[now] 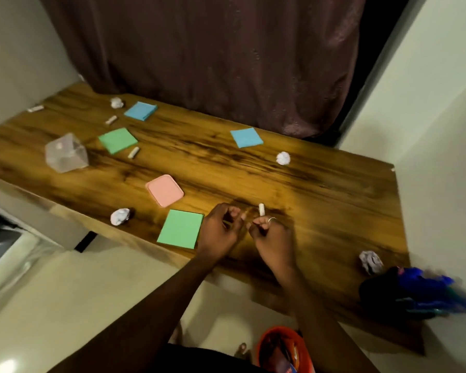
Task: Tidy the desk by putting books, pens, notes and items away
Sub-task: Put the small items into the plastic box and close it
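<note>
My right hand (271, 234) is closed around a short white chalk-like stick (261, 209) that pokes up above its fingers. My left hand (221, 228) hovers beside it, fingers curled and apart, holding nothing I can see. Sticky-note pads lie on the wooden desk (320, 200): green (180, 229) by my left hand, green (117, 140), blue (140, 110), blue (246, 137). A pink lid (165, 190) rests flat mid-desk. More white sticks lie at the far left (133, 152) (111, 120) (35, 108). Crumpled paper balls are scattered (120, 216) (283, 158) (117, 102) (371, 261).
A clear plastic container (66, 153) lies tipped near the left edge. A dark holder with blue pens (417, 293) stands at the desk's near right corner. An orange bin (283, 351) sits on the floor below. A brown curtain (213, 49) hangs behind.
</note>
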